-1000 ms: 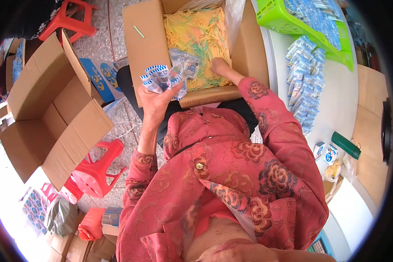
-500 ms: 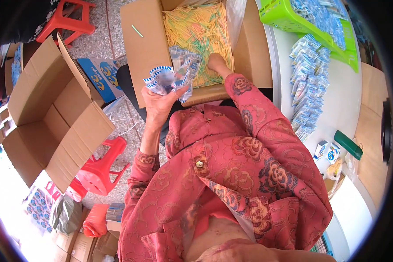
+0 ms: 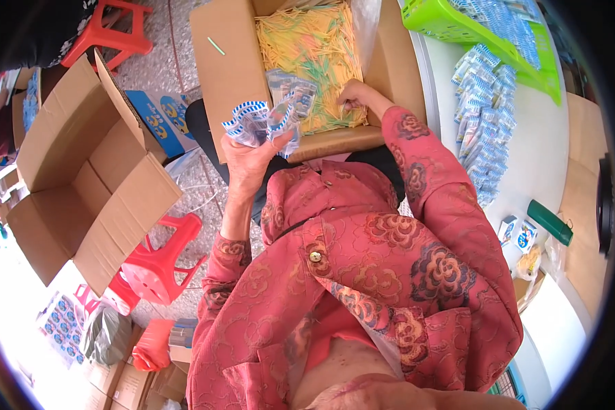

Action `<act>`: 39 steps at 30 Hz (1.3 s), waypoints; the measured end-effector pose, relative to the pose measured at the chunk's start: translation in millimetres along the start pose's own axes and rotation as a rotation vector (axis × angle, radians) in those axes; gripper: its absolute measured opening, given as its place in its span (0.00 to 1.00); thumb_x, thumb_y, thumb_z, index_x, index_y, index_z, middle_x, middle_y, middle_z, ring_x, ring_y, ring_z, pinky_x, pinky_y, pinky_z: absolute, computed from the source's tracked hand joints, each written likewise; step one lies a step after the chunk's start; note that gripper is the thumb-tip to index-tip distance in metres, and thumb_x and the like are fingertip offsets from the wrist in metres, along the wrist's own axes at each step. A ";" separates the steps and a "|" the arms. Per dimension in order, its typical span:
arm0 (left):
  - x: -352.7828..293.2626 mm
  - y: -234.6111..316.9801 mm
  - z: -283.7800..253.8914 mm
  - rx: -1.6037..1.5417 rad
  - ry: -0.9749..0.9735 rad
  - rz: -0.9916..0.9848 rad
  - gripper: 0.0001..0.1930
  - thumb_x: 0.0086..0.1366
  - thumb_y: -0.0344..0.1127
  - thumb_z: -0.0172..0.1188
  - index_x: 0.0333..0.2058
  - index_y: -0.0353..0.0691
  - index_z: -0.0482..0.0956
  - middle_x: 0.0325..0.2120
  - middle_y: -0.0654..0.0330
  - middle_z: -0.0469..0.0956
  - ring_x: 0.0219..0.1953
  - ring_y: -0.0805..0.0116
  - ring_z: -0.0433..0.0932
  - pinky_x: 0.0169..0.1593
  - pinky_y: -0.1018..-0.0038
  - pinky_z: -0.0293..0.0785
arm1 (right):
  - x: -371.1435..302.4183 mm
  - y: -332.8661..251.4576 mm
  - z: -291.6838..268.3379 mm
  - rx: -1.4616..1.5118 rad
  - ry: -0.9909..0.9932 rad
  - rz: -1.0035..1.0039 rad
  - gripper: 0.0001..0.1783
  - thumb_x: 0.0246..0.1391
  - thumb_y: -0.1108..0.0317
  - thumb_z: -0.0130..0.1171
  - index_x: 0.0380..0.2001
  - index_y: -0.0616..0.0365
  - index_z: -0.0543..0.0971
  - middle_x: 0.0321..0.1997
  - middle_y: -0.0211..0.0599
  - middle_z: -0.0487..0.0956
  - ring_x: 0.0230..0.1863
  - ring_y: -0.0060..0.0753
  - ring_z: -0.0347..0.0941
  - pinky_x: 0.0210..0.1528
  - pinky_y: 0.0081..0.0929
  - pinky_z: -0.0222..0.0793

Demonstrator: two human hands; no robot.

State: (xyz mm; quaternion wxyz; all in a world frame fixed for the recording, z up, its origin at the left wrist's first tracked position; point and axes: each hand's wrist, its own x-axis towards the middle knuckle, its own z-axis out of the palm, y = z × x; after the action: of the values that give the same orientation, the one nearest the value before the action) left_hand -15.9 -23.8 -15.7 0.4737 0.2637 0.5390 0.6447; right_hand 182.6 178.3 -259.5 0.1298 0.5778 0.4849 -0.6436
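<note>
My left hand [image 3: 248, 161] is closed round a bunch of clear plastic packets [image 3: 247, 126] with blue-and-white striped edges. They fan out above my thumb, over the near left side of a cardboard box [image 3: 229, 75]. Inside the box lies a deep heap of thin sticks [image 3: 307, 41], mostly yellow and orange with some green. My right hand [image 3: 358, 96] is at the right side of the heap, its fingers curled down at the sticks. What is between those fingertips is hidden. One loose green stick [image 3: 216, 46] rests on the box's left flap.
On the white table [image 3: 540, 143] at right lie rows of filled packets [image 3: 488, 123], beside a green basket [image 3: 444, 27] of more packets and a dark green object [image 3: 550, 222]. An open cardboard carton [image 3: 88, 184] stands left, near red stools [image 3: 160, 263] on the floor.
My right hand has shifted right and slightly nearer over the sticks, its elbow swinging outward and its fingers now curled. My left hand keeps its packets in nearly the same place.
</note>
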 end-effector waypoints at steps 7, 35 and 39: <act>-6.4 -1.0 2.3 0.004 -0.020 0.029 0.16 0.45 0.22 0.65 0.35 0.32 0.74 0.31 0.62 0.77 0.32 0.76 0.74 0.38 0.78 0.72 | -33.5 -17.7 10.8 0.159 -0.251 0.039 0.08 0.39 0.78 0.64 0.22 0.63 0.73 0.22 0.35 0.74 0.20 0.25 0.70 0.23 0.21 0.70; -5.5 -5.3 19.4 0.177 -0.142 0.011 0.11 0.48 0.24 0.64 0.33 0.33 0.77 0.26 0.65 0.77 0.28 0.81 0.74 0.34 0.81 0.72 | -284.2 -135.9 29.4 -0.067 0.113 -1.518 0.08 0.42 0.77 0.61 0.30 0.61 0.74 0.31 0.33 0.75 0.34 0.28 0.73 0.36 0.22 0.68; -6.9 -2.6 22.3 0.088 -0.161 -0.028 0.12 0.47 0.25 0.65 0.33 0.34 0.77 0.27 0.65 0.77 0.29 0.80 0.74 0.35 0.81 0.72 | -292.3 -129.8 38.8 -0.375 0.281 -1.637 0.10 0.39 0.77 0.62 0.29 0.59 0.75 0.33 0.37 0.76 0.36 0.36 0.75 0.37 0.25 0.70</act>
State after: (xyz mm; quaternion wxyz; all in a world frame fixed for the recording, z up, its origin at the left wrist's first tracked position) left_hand 6.7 -20.1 -10.8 0.5124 0.3275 0.5306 0.5905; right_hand 151.5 97.6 50.9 -0.3444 0.0885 0.8601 -0.3657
